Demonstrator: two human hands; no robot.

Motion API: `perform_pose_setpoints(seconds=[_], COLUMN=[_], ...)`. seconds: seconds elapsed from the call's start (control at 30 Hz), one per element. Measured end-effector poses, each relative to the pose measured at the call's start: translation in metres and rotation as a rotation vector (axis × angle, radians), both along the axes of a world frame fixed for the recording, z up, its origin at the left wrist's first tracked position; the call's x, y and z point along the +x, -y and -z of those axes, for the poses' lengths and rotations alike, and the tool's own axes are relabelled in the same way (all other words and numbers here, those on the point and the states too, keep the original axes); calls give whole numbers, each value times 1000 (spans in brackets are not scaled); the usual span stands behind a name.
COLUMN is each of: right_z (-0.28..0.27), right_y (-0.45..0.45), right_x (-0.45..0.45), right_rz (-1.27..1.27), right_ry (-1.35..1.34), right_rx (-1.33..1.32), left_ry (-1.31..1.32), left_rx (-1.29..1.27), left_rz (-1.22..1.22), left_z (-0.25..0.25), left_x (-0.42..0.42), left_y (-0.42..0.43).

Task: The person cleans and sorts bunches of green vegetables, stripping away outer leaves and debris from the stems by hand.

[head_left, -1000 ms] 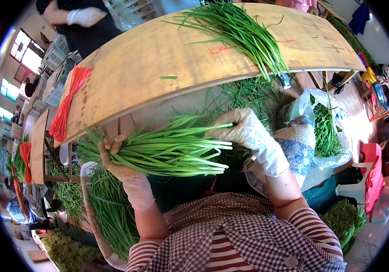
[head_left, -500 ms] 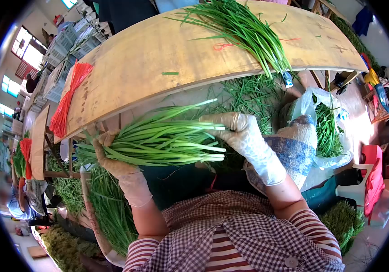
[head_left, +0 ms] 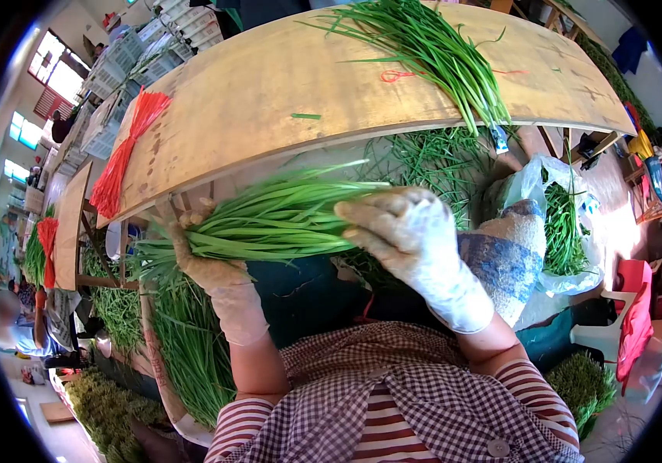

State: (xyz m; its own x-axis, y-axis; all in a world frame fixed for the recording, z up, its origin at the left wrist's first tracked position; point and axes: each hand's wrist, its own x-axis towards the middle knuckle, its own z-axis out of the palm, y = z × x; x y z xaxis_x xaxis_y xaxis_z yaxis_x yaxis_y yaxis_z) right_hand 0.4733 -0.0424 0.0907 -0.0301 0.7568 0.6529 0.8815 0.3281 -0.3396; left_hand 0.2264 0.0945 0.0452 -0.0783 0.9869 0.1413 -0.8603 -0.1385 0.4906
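Note:
A loose bundle of long green stalks [head_left: 277,220] is held up in front of my body, below the table's near edge. My left hand [head_left: 207,255], in a stained white glove, is wrapped round its leafy left part. At the right end, my right hand [head_left: 404,231], gloved too, has its fingers closed round the stalk ends and hides them. One stalk sticks out at the top of the bundle. On the wooden table [head_left: 246,100] lies a larger pile of green stalks [head_left: 439,58], with a red tie [head_left: 399,76] beside it.
Red ties [head_left: 128,154] lie at the table's left end. A container of greens [head_left: 188,347] stands at my lower left. To the right are a plastic bag of greens [head_left: 562,231], a blue-and-white sack [head_left: 508,258] and a chair with red cloth [head_left: 632,316]. A person [head_left: 26,332] sits far left.
My right hand has closed over the stalk ends, which showed past its fingers before. The bundle has tilted slightly. The standing person at the upper left has moved mostly out of view.

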Motion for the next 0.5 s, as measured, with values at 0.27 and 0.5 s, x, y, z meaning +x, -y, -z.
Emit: perform_pose_setpoints(seconds=[0.27,0.5], right_z=[29,3], right_y=[-13,27], right_x=[-6,69], right_rz=[-302,-597], right_ry=[-974,-1462], right_rx=[-357,-147], left_ry=[128,41], left_rx=[-16,25], left_rz=[163,133], left_z=[3,6], left_x=[28,1], left_y=[13,0])
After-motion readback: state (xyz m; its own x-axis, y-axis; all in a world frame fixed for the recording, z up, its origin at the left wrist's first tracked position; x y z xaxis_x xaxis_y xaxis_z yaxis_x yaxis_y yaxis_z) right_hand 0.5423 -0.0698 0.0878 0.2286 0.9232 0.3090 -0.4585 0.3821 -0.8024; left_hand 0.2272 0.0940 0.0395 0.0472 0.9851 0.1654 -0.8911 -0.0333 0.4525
